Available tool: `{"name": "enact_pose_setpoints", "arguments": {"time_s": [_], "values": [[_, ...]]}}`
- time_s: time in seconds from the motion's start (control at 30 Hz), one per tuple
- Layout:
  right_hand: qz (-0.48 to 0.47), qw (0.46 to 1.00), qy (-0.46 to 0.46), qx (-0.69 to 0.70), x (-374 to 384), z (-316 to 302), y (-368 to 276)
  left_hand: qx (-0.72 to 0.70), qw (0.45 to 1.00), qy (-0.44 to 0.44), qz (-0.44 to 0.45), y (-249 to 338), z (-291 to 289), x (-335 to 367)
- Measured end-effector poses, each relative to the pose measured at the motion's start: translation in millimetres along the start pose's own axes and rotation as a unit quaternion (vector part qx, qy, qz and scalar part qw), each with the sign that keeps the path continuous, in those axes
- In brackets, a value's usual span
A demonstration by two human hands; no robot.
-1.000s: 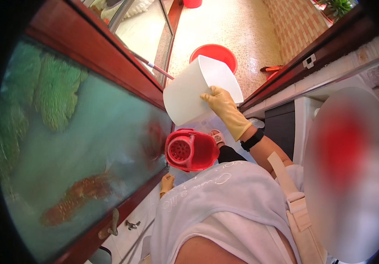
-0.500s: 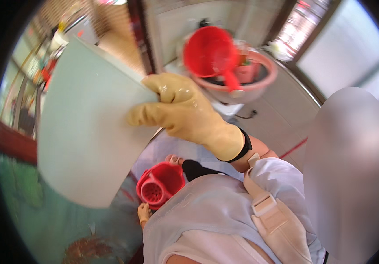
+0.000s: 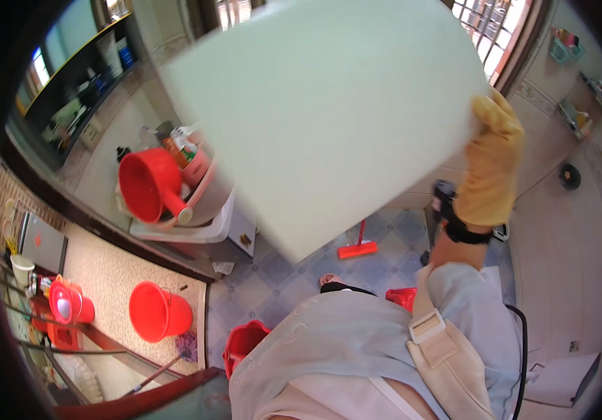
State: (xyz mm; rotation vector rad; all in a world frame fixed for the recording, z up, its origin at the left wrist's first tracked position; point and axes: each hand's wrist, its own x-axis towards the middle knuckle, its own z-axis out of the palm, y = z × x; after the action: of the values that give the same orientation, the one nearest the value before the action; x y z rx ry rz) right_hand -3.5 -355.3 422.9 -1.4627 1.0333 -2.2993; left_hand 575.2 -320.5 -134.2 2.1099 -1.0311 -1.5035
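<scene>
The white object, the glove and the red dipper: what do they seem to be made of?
White object: probably plastic, matte; its face looks smooth and evenly coloured, though blur leaves this open.
Glove: likely rubber or latex, finish too blurred to judge; plain yellow, it bends softly with the fingers.
Red dipper: likely hard plastic, smooth; bright colour and clean round rim suggest moulding.

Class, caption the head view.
Yellow-gloved right hand holding a flat-sided white object over blue floor tiles.

A bright barred window stands beyond the right hand, with a pale wall to its right. Blue tiled floor lies below it; far to its left, beige pebbled floor shows past a dark frame.
</scene>
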Motion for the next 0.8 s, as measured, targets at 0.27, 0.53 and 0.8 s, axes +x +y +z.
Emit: {"name": "enact_pose_setpoints", "arguments": {"time_s": [0.27,0.53,0.8], "values": [[0.053,0.874,0.142,-0.461,78,-136,-32,0.044,0.999,-0.015,0.022,91,54,17],[0.001,0.683,-0.05,-0.729,255,-272,68,0.084,0.996,-0.011,0.02,163,119,28],[0.17,0.625,-0.04,-0.761,361,-357,238,0.097,0.994,0.051,-0.012,200,140,20]]}}
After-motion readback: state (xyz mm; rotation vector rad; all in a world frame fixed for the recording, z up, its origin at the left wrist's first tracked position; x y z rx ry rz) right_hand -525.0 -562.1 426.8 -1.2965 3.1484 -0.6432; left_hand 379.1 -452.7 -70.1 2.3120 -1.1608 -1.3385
